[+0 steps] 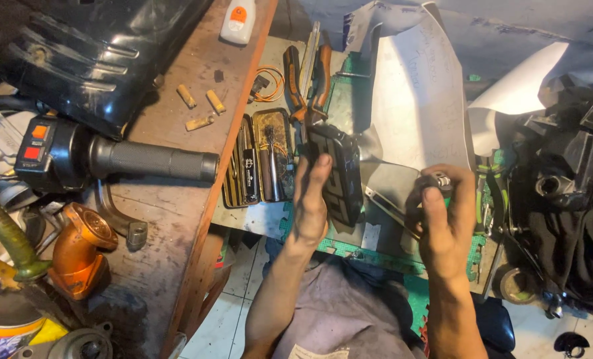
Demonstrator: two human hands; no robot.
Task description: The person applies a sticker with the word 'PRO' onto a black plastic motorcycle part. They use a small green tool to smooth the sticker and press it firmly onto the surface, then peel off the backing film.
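Left hand: the left hand [309, 203] is closed around the near left edge of a black ribbed cover [337, 174], thumb lying flat on its face, and holds it upright above the surface [263, 219].
Right hand: the right hand [443, 223] grips a small dark part with a metal tip [437, 181] between thumb and fingers, well closed on it, just to the right of the cover.
Black ribbed cover: it is off the surface, in the middle of the view, tilted a little; the two held things are near each other but not touching.
State of the work: I judge it is in the middle; both pieces are in the hands and not yet joined, and nothing shows that they are fitted.
Tools at hand: an open tin of small tools [260, 159] lies just left of the cover; orange-handled pliers [306, 80] lie farther away, untouched.
Left side: a black handlebar grip with switches [110, 156] and an orange metal elbow part [83, 249] rest on the wooden bench [176, 206].
Far side: a white squeeze bottle [238, 20] stands at the far edge; white paper sheets [416, 93] lie behind the hands.
Right side: a dark heap of machine parts [566, 173], details unclear.
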